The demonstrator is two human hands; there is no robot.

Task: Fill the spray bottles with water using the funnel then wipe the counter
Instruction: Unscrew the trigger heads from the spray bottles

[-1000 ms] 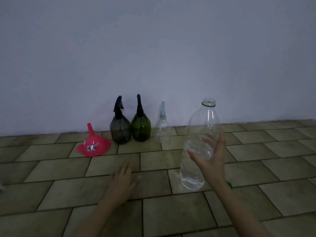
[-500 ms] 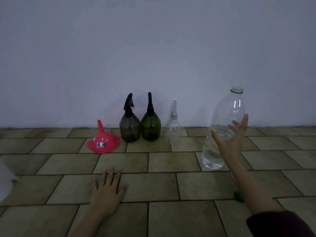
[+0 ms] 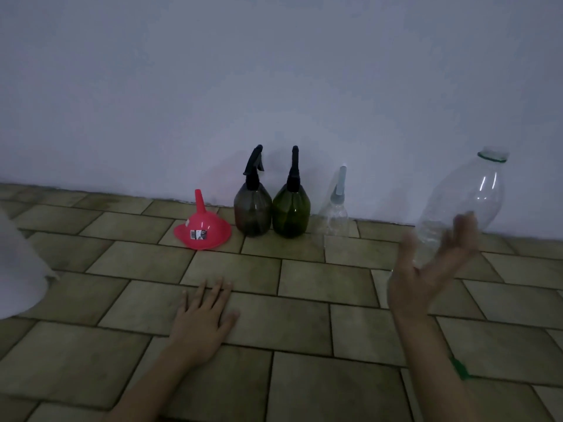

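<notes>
Left hand (image 3: 202, 318) is lying flat on the tiled counter (image 3: 304, 312), palm down, fingers straight and slightly spread, holding nothing.

Right hand (image 3: 426, 269) is raised, palm turned up, fingers and thumb spread. It's sitting against the lower part of the big clear bottle (image 3: 466, 202), but the hand is motion-blurred, so I can't tell whether the fingers are actually wrapping it or just touching it. Fingers are looking straight, not curled.

The big clear bottle is leaning right, top uncapped, with a green ring round the neck. It's at the far right, close to the wall (image 3: 274, 86). Its base is hidden behind the hand.

Three spray bottles are standing upright in a row against the wall:
- smoky grey spray bottle (image 3: 253, 208), black trigger head
- green spray bottle (image 3: 291, 211), black trigger head, just beside the grey one, about touching
- small clear spray bottle (image 3: 335, 214), pale head, a bit apart to the right

Red funnel (image 3: 202, 229) is sitting mouth-down, spout up, just left of the grey one, with a sticker on its side.

A small green cap (image 3: 458, 368) is lying on the tiles, partly hidden by the right forearm.

A white object (image 3: 18, 269) is showing at the left edge; can't tell what it is.
</notes>
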